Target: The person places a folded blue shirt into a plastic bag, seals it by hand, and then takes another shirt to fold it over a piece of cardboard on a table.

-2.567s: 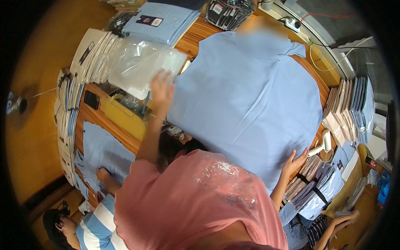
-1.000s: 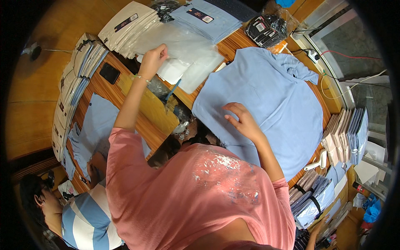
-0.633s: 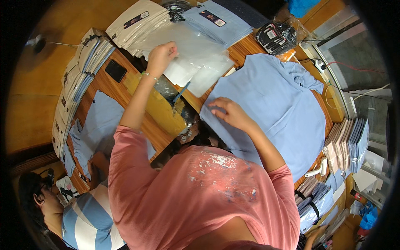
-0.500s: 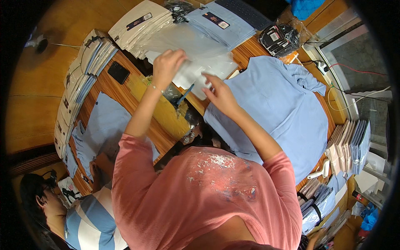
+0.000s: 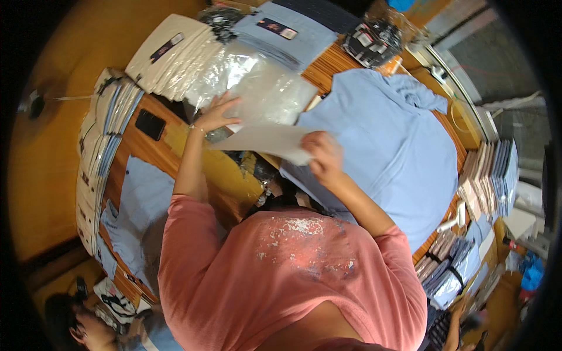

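Observation:
Pinched in my right hand (image 5: pixel 325 157) is the end of a thin white sheet (image 5: pixel 266 140), blurred by motion, which stretches leftward over the table. Whether it is paper or plastic I cannot tell. My left hand (image 5: pixel 214 116) is open, fingers spread, at the near left edge of a pile of shiny clear plastic bags (image 5: pixel 257 73). To the right of my right hand a light blue shirt (image 5: pixel 380 152) lies spread out on the table.
Folded beige garments (image 5: pixel 170 55) and folded blue garments (image 5: pixel 281 35) are stacked at the back. A black phone (image 5: pixel 150 124) lies on the left. Packed garments (image 5: pixel 486 181) and a white-handled tool (image 5: pixel 454 217) are at the right. A co-worker (image 5: pixel 88 327) sits lower left.
My right hand has closed on the white sheet and drawn it toward me and right. My left hand has moved down and left, its fingers spreading. The camera view has shifted slightly.

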The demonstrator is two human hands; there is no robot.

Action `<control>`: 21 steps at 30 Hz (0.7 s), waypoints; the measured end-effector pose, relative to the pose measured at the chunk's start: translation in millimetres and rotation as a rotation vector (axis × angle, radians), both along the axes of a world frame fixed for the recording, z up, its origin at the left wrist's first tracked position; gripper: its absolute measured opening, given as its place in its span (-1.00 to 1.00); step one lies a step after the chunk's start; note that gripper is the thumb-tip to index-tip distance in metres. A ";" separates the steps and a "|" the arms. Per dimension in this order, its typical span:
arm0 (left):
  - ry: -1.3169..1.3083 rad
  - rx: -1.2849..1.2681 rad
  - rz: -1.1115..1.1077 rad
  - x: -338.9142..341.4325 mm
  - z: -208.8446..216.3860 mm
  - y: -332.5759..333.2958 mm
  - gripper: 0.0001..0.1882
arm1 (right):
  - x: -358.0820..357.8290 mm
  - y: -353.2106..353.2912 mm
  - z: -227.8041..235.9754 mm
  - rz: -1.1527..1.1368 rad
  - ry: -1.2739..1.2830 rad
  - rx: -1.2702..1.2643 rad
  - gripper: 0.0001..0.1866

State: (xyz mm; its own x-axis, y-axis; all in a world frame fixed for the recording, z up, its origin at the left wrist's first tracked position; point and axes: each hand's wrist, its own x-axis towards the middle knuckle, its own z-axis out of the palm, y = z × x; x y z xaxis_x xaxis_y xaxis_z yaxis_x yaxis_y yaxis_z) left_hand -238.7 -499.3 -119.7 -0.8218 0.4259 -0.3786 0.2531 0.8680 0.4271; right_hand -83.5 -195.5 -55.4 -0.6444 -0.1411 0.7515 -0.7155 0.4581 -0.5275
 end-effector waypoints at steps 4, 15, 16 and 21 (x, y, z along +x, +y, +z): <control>0.204 -0.217 0.079 10.5 -7.1 17.5 -0.30 | 48.5 99.6 -8.1 -0.558 -0.688 -0.713 -0.77; 0.558 0.283 -0.304 114.8 -18.7 195.1 -0.54 | 78.6 207.6 -72.9 -0.526 -1.022 -0.785 -0.65; 0.546 0.201 -0.285 121.6 -45.8 187.4 -0.49 | 76.4 204.1 -62.5 -0.507 -1.019 -0.815 -0.66; 0.489 0.355 -0.066 124.7 -40.4 186.3 -0.37 | 62.3 201.6 -76.8 -0.494 -0.989 -0.873 -0.67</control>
